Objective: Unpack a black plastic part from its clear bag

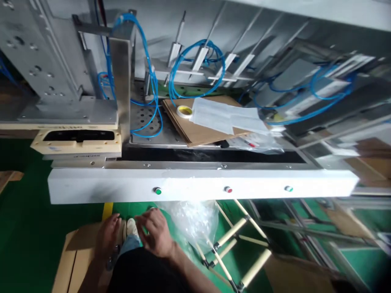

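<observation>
Plastic bag (195, 221), light and floppy, hanging below the white bar (201, 185).
Right hand (155, 234) beside it, left hand (106, 238) farther off; fingers loosely spread, empty; grab bunched film.

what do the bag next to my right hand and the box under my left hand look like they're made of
The bag beside the right hand looks like thin clear plastic film: see-through, crinkled, with shiny highlights. The box under the left hand seems to be plain brown cardboard: matte, flat panels with folded flap edges.

Machine's right side (351, 106) blurred, cut off.
</observation>
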Action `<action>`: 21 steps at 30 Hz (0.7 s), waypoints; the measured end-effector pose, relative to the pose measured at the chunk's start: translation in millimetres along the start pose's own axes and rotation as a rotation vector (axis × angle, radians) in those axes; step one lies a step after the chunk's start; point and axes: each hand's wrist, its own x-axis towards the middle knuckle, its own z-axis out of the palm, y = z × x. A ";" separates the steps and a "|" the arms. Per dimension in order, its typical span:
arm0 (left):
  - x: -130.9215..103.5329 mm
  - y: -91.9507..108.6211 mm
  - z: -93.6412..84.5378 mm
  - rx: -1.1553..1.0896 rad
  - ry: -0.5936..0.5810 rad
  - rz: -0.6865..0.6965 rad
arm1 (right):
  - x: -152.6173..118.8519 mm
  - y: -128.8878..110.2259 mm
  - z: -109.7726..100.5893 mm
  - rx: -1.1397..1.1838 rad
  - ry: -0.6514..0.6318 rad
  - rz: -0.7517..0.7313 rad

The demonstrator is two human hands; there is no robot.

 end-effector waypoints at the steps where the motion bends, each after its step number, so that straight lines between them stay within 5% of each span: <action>1: 4.0 9.3 10.4 -0.007 -0.011 0.063 | -11.8 7.7 -10.8 -0.029 0.080 0.124; 5: 13.2 58.6 49.3 0.092 0.012 0.459 | -43.1 47.9 -61.2 -0.234 0.454 0.530; 9: 9.2 88.1 78.3 0.389 0.199 0.774 | -79.6 101.4 -127.0 -0.438 0.732 0.763; 15: -8.1 79.6 106.3 0.466 0.300 0.802 | -150.4 201.0 -248.0 -0.522 0.902 1.054; 21: -13.8 83.9 129.5 0.421 0.435 0.716 | -186.8 292.5 -353.2 -0.525 0.954 1.179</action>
